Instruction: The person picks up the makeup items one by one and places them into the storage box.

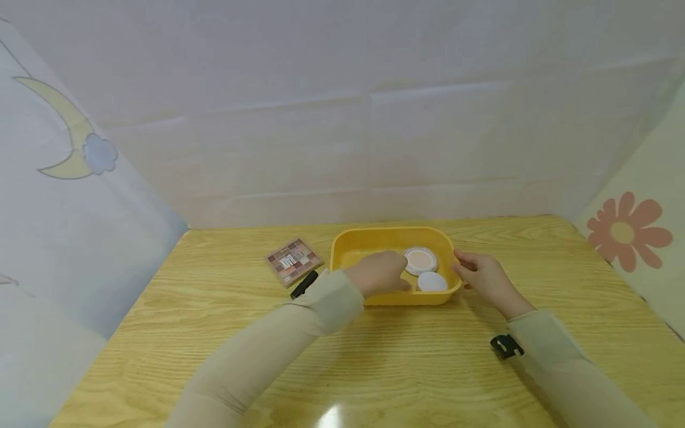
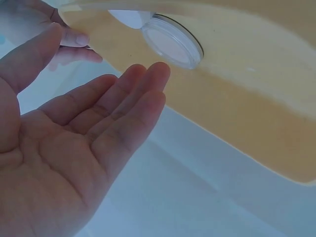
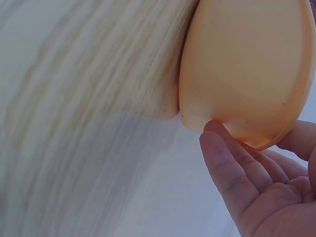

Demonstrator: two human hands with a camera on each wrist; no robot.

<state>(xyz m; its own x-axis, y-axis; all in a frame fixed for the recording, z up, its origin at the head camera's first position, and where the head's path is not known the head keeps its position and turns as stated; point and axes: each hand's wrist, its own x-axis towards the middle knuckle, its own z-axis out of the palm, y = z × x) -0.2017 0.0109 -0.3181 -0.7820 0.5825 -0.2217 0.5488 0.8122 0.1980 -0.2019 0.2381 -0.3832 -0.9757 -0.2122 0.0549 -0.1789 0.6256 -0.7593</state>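
A yellow plastic basket [image 1: 374, 235] stands toward the back of the table. Inside it, at the right end, lie a round powder compact with a clear rim [image 1: 420, 261] and a round white piece [image 1: 432, 282] in front of it. My left hand [image 1: 381, 273] hovers over the basket's middle, hiding part of its floor. In the left wrist view the left palm [image 2: 74, 143] is bare, its fingers extended and slightly bent. My right hand [image 1: 486, 280] pinches the basket's right end, with fingers [image 3: 222, 153] along the outer wall and the thumb at the rim.
An eyeshadow palette [image 1: 294, 261] lies on the wooden table [image 1: 214, 333] left of the basket. Black wrist devices [image 1: 507, 346] sit at both cuffs. A cloth wall [image 1: 299, 154] rises behind the table, and printed hangings stand at both sides.
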